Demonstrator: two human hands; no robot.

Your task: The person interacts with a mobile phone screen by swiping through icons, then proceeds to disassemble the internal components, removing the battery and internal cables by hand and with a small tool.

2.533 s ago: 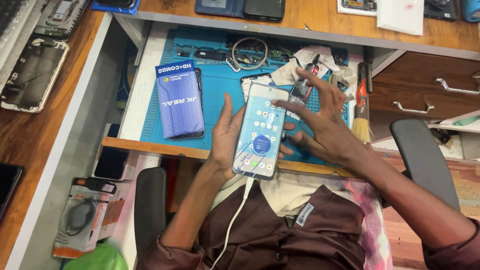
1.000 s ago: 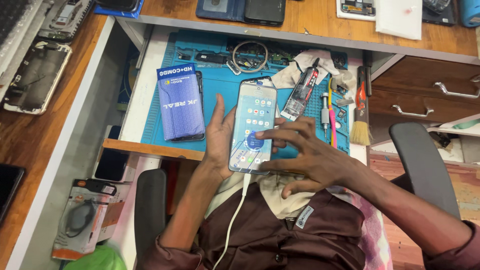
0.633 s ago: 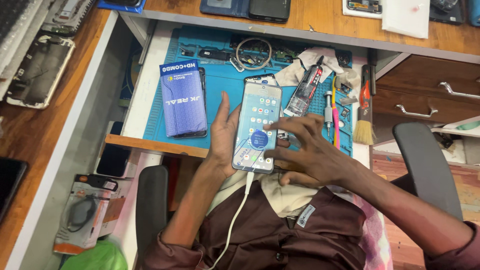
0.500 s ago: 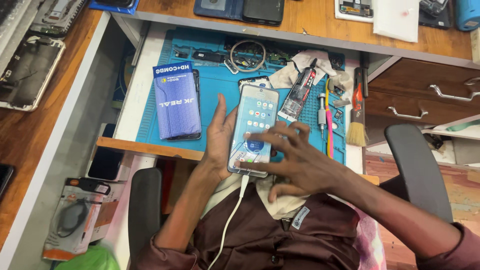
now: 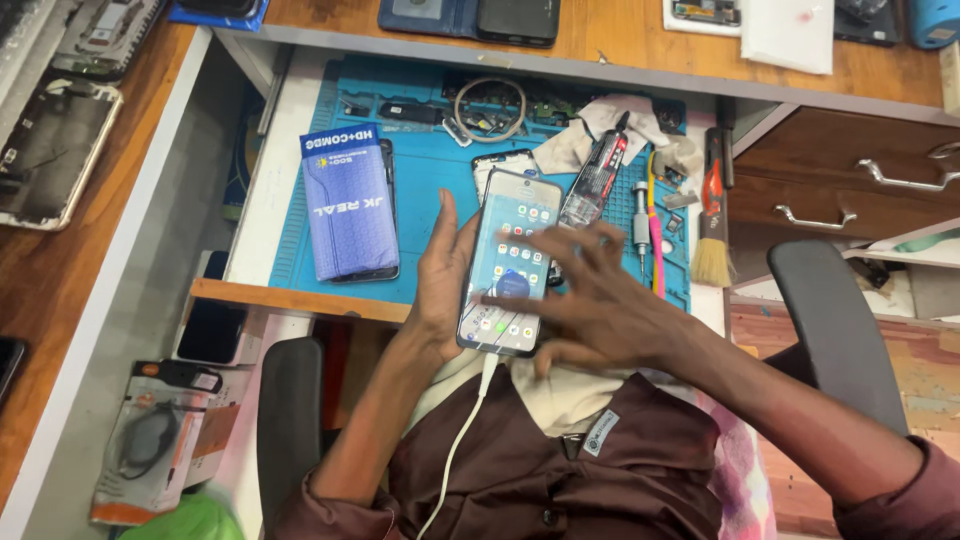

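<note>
Right hand, blurred, partly covers smartphone screen.

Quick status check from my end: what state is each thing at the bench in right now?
Slim smartphone with lit screen: on, icons showing, held tilted over the mat.
White charging cable: plugged into the phone's bottom edge.
Left hand: cradling the phone from behind.
Right hand: fingers spread on the screen, blurred.
Blue flat box: closed, lying on the blue work mat.
Wooden drawers: shut.

Pull-out wooden tray bearing blue work mat; on mat: blue packet at left, brush at right, wire coil behind.
</note>
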